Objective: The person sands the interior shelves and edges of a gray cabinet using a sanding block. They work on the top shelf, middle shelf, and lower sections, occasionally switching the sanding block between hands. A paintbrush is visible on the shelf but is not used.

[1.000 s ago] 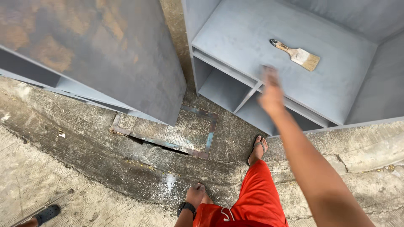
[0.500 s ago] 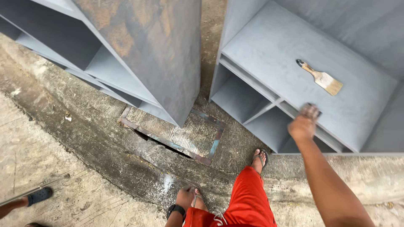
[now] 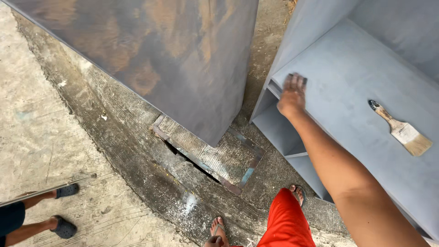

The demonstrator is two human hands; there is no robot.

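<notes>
Right hand point(image 3: 292, 93) flat on grey cabinet point(image 3: 356, 77), paintbrush point(image 3: 402, 130) near

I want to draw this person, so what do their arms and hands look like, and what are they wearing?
The right arm is bare, with no sleeve, watch or glove in view. The right hand is bare too, with no rings showing. Of the left hand only a sliver shows at the bottom edge. They wear red shorts and flip-flops.

Single head-worn view, steeply downward and close over the grey cabinet point(image 3: 347, 77) and concrete ground point(image 3: 55, 137).
</notes>
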